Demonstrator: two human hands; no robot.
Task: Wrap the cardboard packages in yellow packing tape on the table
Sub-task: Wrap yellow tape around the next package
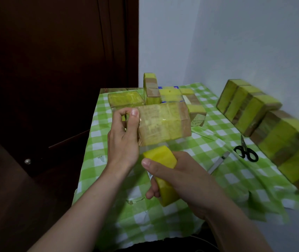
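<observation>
My left hand (124,137) grips the left end of a cardboard package (163,123), held up above the table; its middle carries bands of yellow tape. Just below it, my right hand (174,177) grips a roll of yellow packing tape (163,171), thumb on its front rim and fingers curled under. A clear strip of tape appears to run from the roll up to the package's underside. The table wears a green and white checked cloth (223,180).
Several taped packages (168,96) are piled at the back of the table, and more large ones (247,104) lean along the right wall. Black scissors (246,151) and a grey utility knife (218,161) lie on the cloth to the right. A dark wooden door (54,70) stands left.
</observation>
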